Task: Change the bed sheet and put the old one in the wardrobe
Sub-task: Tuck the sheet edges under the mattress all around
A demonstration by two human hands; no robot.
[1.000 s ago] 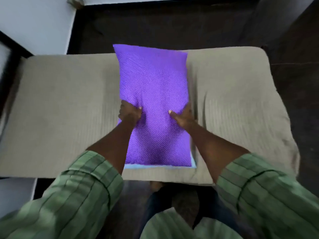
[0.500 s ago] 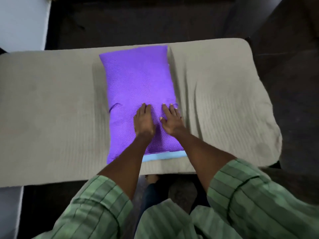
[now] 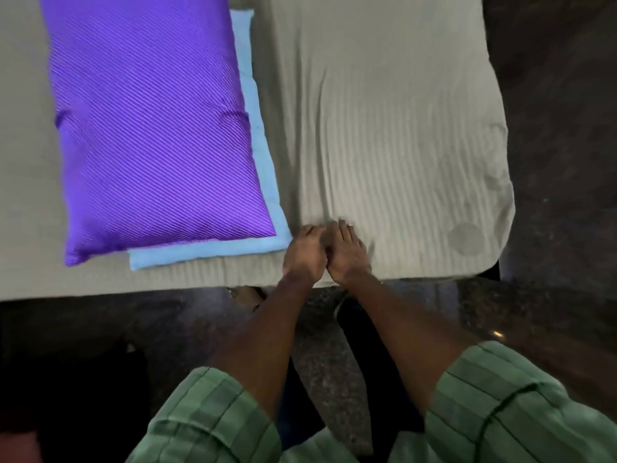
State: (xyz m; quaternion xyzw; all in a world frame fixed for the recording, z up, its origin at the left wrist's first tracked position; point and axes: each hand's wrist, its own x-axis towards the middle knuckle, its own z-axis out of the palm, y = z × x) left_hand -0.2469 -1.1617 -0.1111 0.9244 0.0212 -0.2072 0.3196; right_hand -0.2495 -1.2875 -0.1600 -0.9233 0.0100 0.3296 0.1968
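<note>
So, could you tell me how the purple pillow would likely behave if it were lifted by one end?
The pillow would probably sag rather than stay stiff: dents show in both its long edges. It looks puffy, so likely light for its size. Its cover has a sheen, so it may slide on the blue cloth beneath.

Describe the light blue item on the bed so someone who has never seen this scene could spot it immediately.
Start at the beige bed sheet covering the mattress. On its left part lies a purple pillow; the light blue pillow lies flat under it, showing only along the right and near edges. Nothing else here is pale blue.
</note>
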